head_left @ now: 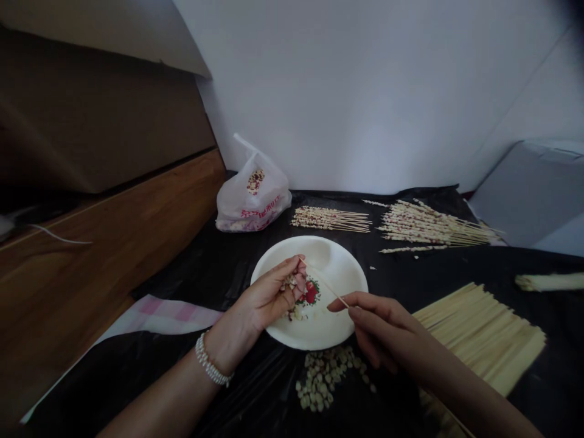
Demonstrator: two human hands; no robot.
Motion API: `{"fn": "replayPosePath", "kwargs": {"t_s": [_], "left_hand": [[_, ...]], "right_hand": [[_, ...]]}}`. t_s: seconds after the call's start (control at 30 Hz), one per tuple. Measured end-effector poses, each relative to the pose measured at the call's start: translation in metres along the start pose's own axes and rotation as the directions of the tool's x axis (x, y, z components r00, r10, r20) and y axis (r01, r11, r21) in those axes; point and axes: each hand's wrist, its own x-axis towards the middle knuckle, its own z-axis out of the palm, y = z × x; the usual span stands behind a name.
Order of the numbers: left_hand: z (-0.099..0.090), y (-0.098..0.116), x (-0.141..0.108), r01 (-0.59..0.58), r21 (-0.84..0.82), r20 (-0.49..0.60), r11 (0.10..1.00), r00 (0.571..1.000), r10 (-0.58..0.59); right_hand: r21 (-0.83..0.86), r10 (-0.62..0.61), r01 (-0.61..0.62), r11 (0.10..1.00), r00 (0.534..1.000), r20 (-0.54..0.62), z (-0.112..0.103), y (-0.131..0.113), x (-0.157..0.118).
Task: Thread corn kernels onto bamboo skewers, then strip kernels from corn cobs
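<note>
Above the white bowl (349, 264), the thin stick (326, 285) gripped by the right fingers (371, 300) is best kept straight and steady, with seeds (289, 282) cupped in curled left fingers (286, 299).

Wall (365, 97): dimly lit in a cool bluish cast, with a hazy pale glow spread down its middle
Brown surface (114, 115): sunk in deep shadow at the far left
Black sheet (196, 261): mostly swallowed by darkness, only faint sheen being caught
White bowl (351, 274): brightly picked out, its far inner side softly shaded
Right hand (374, 322): darkened underneath
Loose kernels (319, 380): dulled, fine detail softened
Far right corner: blacked out by a blurred patch
</note>
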Motion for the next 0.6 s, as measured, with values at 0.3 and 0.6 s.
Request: {"fn": "replayPosePath", "kwargs": {"t_s": [0.3, 0.6], "left_hand": [[0.0085, -0.0004, -0.0093, -0.054, 0.045, -0.030, 0.998, 0.998, 0.055], [0.0082, -0.0001, -0.0075, -0.053, 0.032, -0.038, 0.998, 0.998, 0.054]], "right_hand": [[-0.013, -0.026, 0.025, 1.000, 0.998, -0.064, 0.0024, -0.0010, -0.0007], [-0.019, -0.019, 0.018, 1.000, 0.996, -0.090, 0.0027, -0.0002, 0.0011]]}}
